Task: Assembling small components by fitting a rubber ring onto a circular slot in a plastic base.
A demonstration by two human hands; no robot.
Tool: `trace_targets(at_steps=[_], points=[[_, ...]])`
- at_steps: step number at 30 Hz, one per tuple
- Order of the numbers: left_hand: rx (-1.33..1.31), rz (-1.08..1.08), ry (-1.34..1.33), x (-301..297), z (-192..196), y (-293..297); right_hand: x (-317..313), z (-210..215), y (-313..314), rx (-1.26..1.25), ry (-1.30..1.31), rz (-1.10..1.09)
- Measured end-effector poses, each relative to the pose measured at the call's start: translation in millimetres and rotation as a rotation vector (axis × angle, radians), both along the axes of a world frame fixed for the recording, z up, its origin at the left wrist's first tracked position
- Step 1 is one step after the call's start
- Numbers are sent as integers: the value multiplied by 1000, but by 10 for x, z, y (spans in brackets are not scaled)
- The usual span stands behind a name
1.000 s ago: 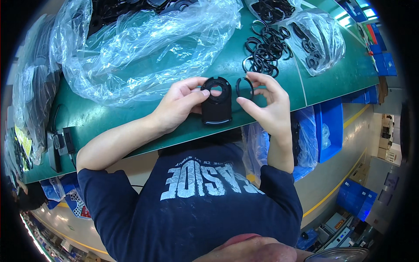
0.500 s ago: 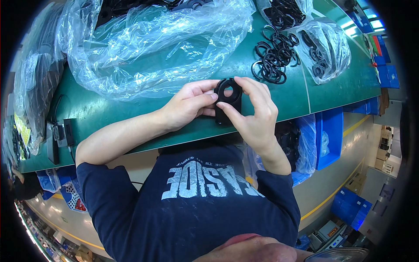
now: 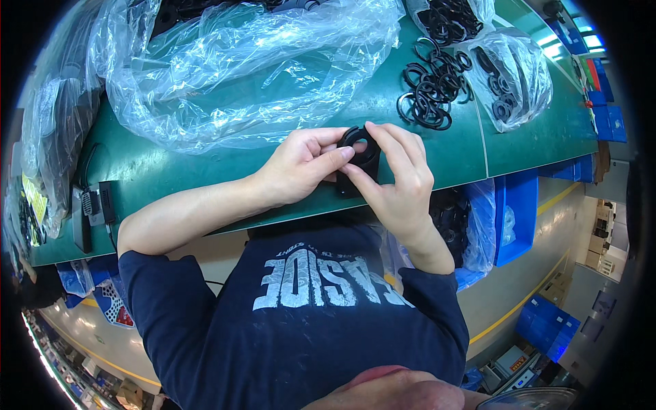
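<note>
Between both hands, over the near edge of the green table (image 3: 273, 157), is a black part (image 3: 369, 164) with a flat body and a round opening at its upper end. A black ring (image 3: 351, 137) appears to lie around that opening; the fingers partly cover it. My left hand (image 3: 307, 164) is closed on the part's left side, its thumb at the opening's rim. My right hand (image 3: 400, 171) pinches the right side, index fingertip at the top and thumb low by the rim. Loose black rings (image 3: 434, 89) lie in a heap beyond my right hand.
A large clear plastic bag (image 3: 239, 96) spreads over the table's far left, with black parts at its back. Two smaller bags (image 3: 512, 82) (image 3: 454, 17) of black parts stand at the far right. A blue bin (image 3: 516, 212) sits below the table's right edge. A small black device (image 3: 99, 205) lies at left.
My left thumb has shifted right across the rim of the opening, and my right thumb has moved toward it. Both hands still hold the black part in nearly the same place.
</note>
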State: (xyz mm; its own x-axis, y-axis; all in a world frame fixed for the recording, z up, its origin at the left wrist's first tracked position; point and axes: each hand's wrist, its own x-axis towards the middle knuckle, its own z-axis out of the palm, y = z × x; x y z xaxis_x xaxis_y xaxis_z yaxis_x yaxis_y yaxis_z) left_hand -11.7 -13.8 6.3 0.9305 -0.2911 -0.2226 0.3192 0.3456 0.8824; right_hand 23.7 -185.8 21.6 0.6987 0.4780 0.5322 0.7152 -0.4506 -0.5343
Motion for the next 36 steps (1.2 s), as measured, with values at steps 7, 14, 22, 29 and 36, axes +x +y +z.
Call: trace_targets(at_steps=[7, 14, 22, 29, 36], points=[[21, 9, 1, 6, -27, 5, 6, -15, 7, 43, -34, 13], [125, -38, -13, -6, -32, 19, 69, -7, -55, 101, 126, 42], [120, 19, -62, -35, 5, -43, 315, -40, -37, 149, 585, 219], [152, -8, -57, -13, -34, 0, 324, -61, -33, 352, 910, 217], [237, 2, -90, -21, -61, 4, 317, -64, -11, 362, 920, 236]])
